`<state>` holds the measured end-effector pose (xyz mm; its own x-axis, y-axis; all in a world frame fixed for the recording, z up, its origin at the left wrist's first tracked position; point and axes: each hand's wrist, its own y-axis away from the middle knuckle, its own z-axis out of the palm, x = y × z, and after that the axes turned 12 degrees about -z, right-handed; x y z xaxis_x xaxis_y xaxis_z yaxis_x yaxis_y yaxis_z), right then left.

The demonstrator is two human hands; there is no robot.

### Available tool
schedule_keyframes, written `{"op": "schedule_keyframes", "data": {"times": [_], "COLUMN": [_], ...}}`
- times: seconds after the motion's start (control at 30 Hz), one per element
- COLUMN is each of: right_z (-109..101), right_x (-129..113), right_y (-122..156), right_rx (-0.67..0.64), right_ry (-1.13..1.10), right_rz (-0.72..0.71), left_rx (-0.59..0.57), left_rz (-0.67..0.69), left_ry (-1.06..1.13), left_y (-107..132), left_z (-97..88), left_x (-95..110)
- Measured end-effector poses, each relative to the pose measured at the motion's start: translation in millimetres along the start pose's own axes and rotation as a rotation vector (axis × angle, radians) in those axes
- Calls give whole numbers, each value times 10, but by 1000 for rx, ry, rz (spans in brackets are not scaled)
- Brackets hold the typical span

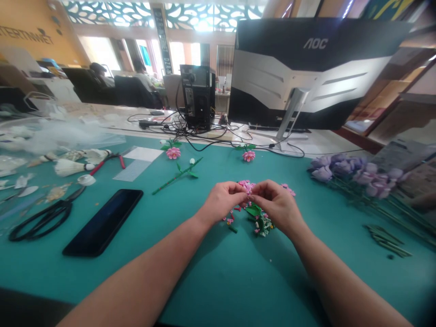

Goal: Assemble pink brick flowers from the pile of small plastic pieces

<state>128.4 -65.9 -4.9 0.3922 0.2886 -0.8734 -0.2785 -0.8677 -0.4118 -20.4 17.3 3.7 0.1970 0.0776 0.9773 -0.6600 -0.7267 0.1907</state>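
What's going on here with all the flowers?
A person's left hand and right hand both pinch a small pink flower just above a teal mat. Loose pink and green pieces lie under the hands. A black phone and scissors lie to the left, purple flowers to the right.

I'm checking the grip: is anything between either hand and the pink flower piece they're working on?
Nothing visible does. The left hand and right hand both pinch the pink flower piece above the teal mat. Loose pink and green bits lie on the mat under the hands, not in between.
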Motion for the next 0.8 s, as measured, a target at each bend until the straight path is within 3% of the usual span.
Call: {"op": "schedule_keyframes", "data": {"times": [0.8], "right_z": [-8], "right_x": [-53], "right_y": [-7], "right_rx": [-18], "right_ry": [-90], "right_rz": [-14], "left_rx": [8], "left_rz": [-5], "left_ry": [-44], "left_y": [63], "left_z": [23], "left_x": [20]}}
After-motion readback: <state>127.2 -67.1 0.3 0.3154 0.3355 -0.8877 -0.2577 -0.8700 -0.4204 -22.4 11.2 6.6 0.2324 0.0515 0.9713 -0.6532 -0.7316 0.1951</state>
